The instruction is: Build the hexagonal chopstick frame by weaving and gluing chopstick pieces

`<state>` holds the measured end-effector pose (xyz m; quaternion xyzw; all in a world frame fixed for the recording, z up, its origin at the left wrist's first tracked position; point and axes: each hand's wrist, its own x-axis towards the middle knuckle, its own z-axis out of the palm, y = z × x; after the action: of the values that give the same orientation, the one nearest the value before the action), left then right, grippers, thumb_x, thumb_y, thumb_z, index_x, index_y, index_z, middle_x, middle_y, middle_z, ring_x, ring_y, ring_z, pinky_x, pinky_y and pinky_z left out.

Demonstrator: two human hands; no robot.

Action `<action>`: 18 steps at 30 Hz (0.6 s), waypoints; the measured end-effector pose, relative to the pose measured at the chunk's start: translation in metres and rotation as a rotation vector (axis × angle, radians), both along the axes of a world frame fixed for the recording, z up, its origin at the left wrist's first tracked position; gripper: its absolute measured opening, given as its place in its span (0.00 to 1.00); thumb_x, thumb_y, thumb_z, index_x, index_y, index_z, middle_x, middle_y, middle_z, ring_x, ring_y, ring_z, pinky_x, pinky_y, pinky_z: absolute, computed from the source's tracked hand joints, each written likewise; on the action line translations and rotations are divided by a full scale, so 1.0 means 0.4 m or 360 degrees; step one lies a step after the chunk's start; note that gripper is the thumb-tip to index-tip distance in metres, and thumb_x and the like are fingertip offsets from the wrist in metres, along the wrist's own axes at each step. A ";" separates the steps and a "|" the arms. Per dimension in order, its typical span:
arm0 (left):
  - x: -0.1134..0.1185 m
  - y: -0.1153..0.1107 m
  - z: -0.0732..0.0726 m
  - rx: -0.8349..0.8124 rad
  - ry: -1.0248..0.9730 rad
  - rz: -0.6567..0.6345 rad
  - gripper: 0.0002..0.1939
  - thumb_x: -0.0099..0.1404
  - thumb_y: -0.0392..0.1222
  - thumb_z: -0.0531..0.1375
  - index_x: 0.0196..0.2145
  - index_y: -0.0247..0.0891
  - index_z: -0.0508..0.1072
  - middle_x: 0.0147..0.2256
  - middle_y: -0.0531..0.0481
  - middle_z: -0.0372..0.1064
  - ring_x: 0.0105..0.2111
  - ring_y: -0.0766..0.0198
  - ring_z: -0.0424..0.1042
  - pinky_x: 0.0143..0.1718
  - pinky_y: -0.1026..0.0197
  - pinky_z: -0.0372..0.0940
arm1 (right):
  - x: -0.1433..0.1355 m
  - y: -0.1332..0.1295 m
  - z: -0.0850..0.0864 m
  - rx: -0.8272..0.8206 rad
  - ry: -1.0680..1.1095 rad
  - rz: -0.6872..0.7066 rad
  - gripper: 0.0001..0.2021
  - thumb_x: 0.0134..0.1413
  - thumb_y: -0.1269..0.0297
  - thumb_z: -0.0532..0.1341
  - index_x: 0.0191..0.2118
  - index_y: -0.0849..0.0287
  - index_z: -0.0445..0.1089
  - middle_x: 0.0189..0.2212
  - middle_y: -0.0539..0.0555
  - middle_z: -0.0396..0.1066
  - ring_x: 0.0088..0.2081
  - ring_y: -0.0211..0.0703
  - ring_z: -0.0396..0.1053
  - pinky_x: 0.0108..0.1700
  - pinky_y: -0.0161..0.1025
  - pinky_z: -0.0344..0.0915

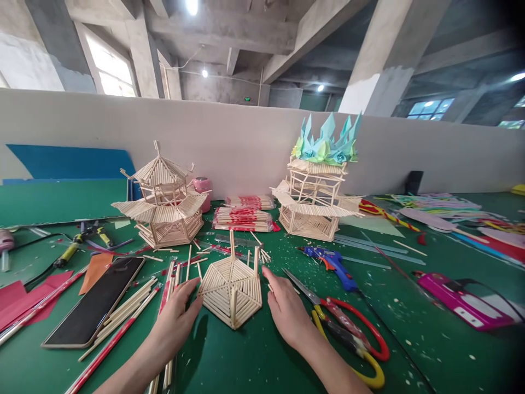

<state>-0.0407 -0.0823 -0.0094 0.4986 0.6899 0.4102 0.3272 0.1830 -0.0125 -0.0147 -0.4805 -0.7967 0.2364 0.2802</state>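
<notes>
Green tabletop (pixel 221 361) lies under everything. Beyond the left hand (pixel 179 306) stands a tiered stick pavilion with a peaked roof (pixel 170 213); beyond the right hand (pixel 285 303), another, topped with folded blue paper (pixel 328 143) — both look far more built up than the piece at the hands. The black phone (pixel 96 301) lies outward of the left hand, the scissors (pixel 348 323) beside the right, and the blue glue gun (pixel 334 265) farther out past the right fingertips.

Between the hands sits the hexagonal stick panel (pixel 219 287), flat on the table. Its surface looks complete, sticks filling every wedge. Uprights rise at the far corner (pixel 232 245), the far-right corner (pixel 256 262) and the near corner (pixel 233 307); I cannot tell whether the thin stick by the left fingertips is another. So the base seems done, the posts only partly — with no railing, walls or roof on it.

The left fingers meet the panel's left edge, though whether they pinch it is unclear. The right index finger reaches towards the far-right post; a short stick (pixel 269 287) shows by that hand, perhaps held — I cannot tell.
</notes>
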 end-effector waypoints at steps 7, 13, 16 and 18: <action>0.017 0.026 0.002 0.0004 -0.0093 0.0012 0.31 0.51 0.52 0.52 0.48 0.27 0.64 0.52 0.34 0.61 0.53 0.51 0.60 0.53 0.53 0.55 | 0.008 -0.034 0.012 0.0037 -0.0167 0.0082 0.24 0.52 0.77 0.45 0.56 0.73 0.56 0.43 0.64 0.67 0.45 0.52 0.63 0.46 0.50 0.63; 0.022 0.062 0.039 -0.0012 -0.0159 0.0087 0.26 0.54 0.49 0.49 0.46 0.29 0.65 0.50 0.36 0.65 0.51 0.54 0.63 0.52 0.53 0.57 | 0.028 -0.088 0.011 0.0120 -0.0162 0.0051 0.19 0.54 0.73 0.47 0.52 0.67 0.59 0.40 0.61 0.69 0.43 0.48 0.66 0.43 0.46 0.66; 0.029 0.077 0.048 -0.0004 -0.0162 0.0081 0.24 0.54 0.47 0.49 0.45 0.31 0.66 0.49 0.39 0.66 0.50 0.55 0.64 0.51 0.54 0.57 | 0.035 -0.105 0.012 0.0100 -0.0144 0.0040 0.17 0.56 0.72 0.47 0.51 0.63 0.60 0.38 0.59 0.69 0.41 0.46 0.68 0.38 0.42 0.69; 0.036 0.087 0.046 0.0010 -0.0151 0.0073 0.23 0.54 0.47 0.50 0.45 0.32 0.67 0.48 0.40 0.67 0.49 0.55 0.65 0.51 0.54 0.58 | 0.038 -0.108 0.011 0.0084 -0.0128 0.0031 0.16 0.57 0.71 0.47 0.51 0.62 0.60 0.37 0.58 0.69 0.39 0.45 0.68 0.37 0.40 0.69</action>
<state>-0.0264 -0.0474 0.0090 0.4637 0.6836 0.4429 0.3486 0.1981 -0.0557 -0.0104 -0.4743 -0.8178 0.1987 0.2583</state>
